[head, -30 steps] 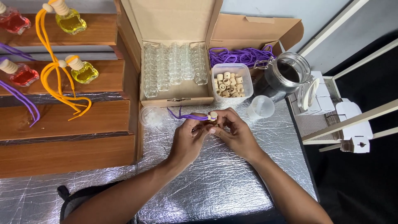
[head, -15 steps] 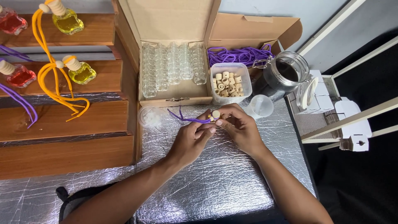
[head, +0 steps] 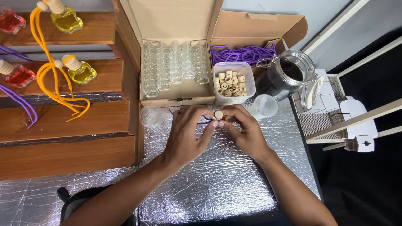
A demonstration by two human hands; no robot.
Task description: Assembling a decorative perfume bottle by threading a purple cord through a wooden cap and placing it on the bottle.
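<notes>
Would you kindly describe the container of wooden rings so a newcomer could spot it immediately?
Start at the open cardboard box of empty glass bottles at the back of the foil-covered table. Just to its right stands a clear plastic tub. Unlike the dark glass jar beside it, it is square and holds pale wooden rings.

Single head camera looks steeply down, close over the foil-covered table (head: 217, 184)

Left hand (head: 186, 133) and right hand (head: 246, 130) meeting over the foil-covered worktop (head: 217, 184), fingers (head: 211, 124) pinching a small wooden bead (head: 218, 114) on a purple cord (head: 204, 121), tub of wooden beads (head: 233, 81) just beyond, open carton of small glass bottles (head: 176, 67) beside it
</notes>
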